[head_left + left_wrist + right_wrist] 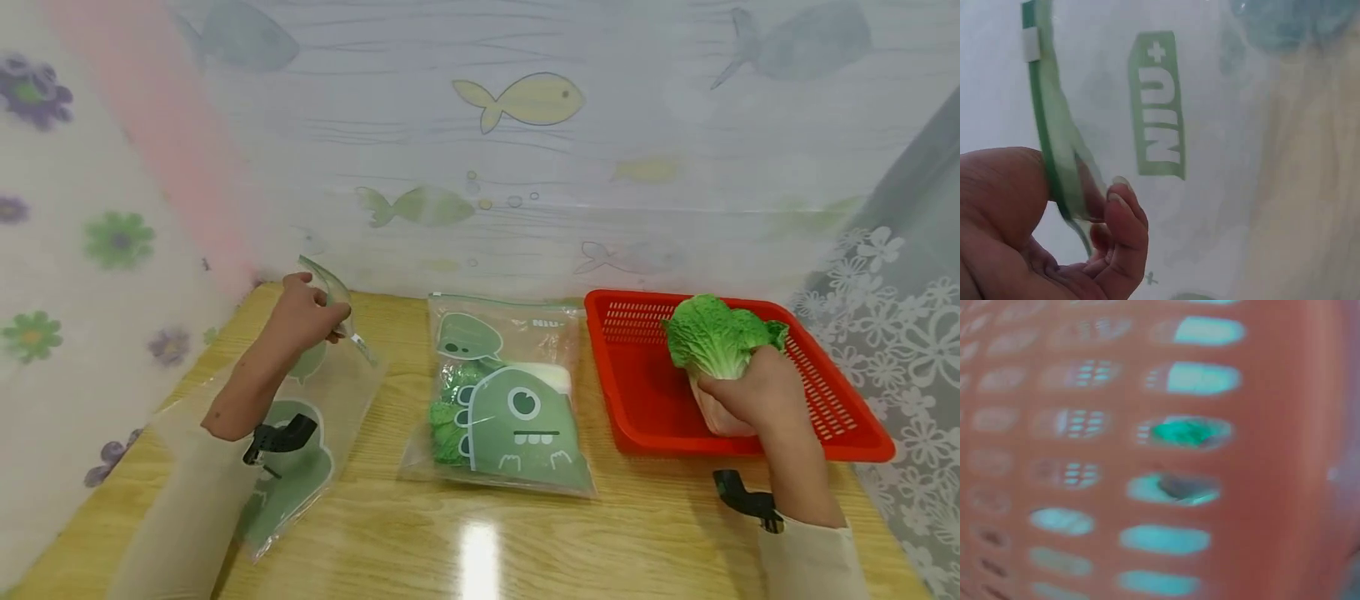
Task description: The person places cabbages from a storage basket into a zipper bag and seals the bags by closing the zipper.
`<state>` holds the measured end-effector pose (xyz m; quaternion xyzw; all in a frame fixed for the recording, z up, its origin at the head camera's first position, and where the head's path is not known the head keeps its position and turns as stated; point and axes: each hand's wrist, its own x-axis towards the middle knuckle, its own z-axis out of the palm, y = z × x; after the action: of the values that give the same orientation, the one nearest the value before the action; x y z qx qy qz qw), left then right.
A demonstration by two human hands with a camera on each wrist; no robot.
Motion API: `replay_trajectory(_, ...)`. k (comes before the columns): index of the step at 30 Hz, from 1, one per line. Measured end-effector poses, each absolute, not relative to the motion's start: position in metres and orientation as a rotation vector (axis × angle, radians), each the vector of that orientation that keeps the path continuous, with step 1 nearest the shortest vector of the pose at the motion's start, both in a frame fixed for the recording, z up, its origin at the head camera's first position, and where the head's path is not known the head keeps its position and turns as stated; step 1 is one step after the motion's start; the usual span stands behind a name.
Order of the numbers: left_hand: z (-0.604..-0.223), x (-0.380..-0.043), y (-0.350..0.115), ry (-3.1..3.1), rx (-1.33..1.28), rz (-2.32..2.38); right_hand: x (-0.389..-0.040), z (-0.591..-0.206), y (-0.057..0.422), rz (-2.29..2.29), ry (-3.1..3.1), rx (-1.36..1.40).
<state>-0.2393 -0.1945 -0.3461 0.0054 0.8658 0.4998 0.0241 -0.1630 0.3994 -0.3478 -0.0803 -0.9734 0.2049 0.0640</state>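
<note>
My left hand (300, 315) holds up a clear zip bag (352, 387) with a green print by its top edge, at the left of the table. In the left wrist view, the thumb and curled fingers of that hand (1022, 231) grip the bag's green zip strip (1041, 125), below a white slider (1030, 44). The mouth looks parted there. On the right, my right hand (772, 396) grips a leafy Chinese cabbage (708, 337) by its pale stem end, inside the red basket (633, 400). The basket's slotted wall (1266, 462) fills the right wrist view and hides that hand.
Between the hands lies another zip bag (517, 417) with a green dinosaur print and green and white vegetables inside. All stands on a wooden table (390, 542). A fish-patterned curtain (420, 125) hangs behind, with a lace-patterned cloth (922, 358) at the right.
</note>
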Motion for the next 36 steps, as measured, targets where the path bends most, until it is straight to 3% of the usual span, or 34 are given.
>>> replay_trajectory(13,-0.296,-0.166,-0.147,2.734,0.368,1.461,-0.137,-0.311,0.368,1.06,-2.852,-0.098)
replay_trajectory(22,-0.281,-0.129,-0.11,2.743,0.572,1.485,-0.119,-0.299,0.309,2.024,-2.183,0.487)
replay_trajectory(31,-0.279,-0.122,-0.058,2.556,0.713,1.603,-0.105,-0.29,0.226,2.443,-1.611,0.618)
replay_trajectory(36,-0.279,-0.126,-0.043,2.367,0.764,1.672,-0.105,-0.296,0.187,2.381,-1.411,0.871)
